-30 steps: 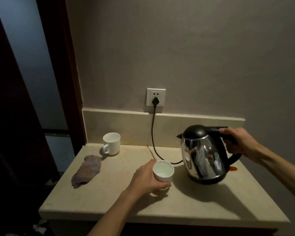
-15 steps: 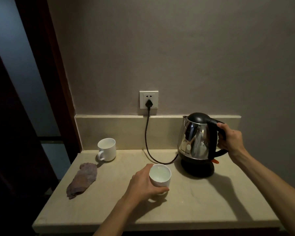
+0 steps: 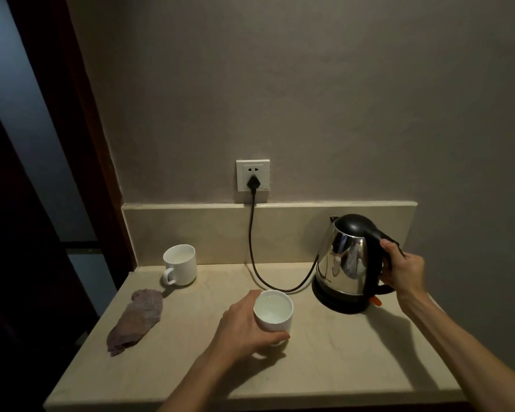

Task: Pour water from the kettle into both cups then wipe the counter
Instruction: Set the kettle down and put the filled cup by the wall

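A steel kettle [image 3: 344,263] with a black lid stands upright on its black base [image 3: 336,303] at the right rear of the beige counter [image 3: 339,367]. My right hand [image 3: 403,270] grips its black handle. A white cup [image 3: 273,310] holding water stands mid-counter, and my left hand [image 3: 244,328] wraps around its left side. A second white cup [image 3: 180,264], handle facing front-left, sits at the back left. A crumpled purplish cloth [image 3: 137,319] lies along the left edge.
A black cord [image 3: 254,248] runs from the wall socket [image 3: 252,179] down across the counter to the kettle base. A low backsplash [image 3: 220,230] lines the rear. A dark door frame [image 3: 81,114] borders the left side.
My right hand has carried the kettle from over the counter's front back onto its base and set it upright. My left hand still holds the middle cup.
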The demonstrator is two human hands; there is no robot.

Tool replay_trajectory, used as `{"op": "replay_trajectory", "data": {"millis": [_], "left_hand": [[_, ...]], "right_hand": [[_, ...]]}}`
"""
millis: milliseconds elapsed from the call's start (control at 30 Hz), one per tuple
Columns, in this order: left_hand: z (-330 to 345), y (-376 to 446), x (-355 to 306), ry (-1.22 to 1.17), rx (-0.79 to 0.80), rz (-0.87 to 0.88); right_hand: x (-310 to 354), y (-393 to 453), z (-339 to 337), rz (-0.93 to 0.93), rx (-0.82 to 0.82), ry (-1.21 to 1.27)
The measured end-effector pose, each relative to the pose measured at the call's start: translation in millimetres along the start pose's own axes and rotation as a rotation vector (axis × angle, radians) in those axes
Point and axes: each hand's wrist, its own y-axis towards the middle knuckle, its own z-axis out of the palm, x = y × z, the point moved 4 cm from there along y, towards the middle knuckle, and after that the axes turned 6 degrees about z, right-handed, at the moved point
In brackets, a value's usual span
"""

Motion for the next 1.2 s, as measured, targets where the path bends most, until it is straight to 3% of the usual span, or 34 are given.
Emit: {"op": "replay_trajectory", "data": {"millis": [1200], "left_hand": [[-6, -3, -8, 0.049, 0.014, -0.040]], "right_hand": [[2, -18, 19, -0.112, 0.077, -0.146]]}}
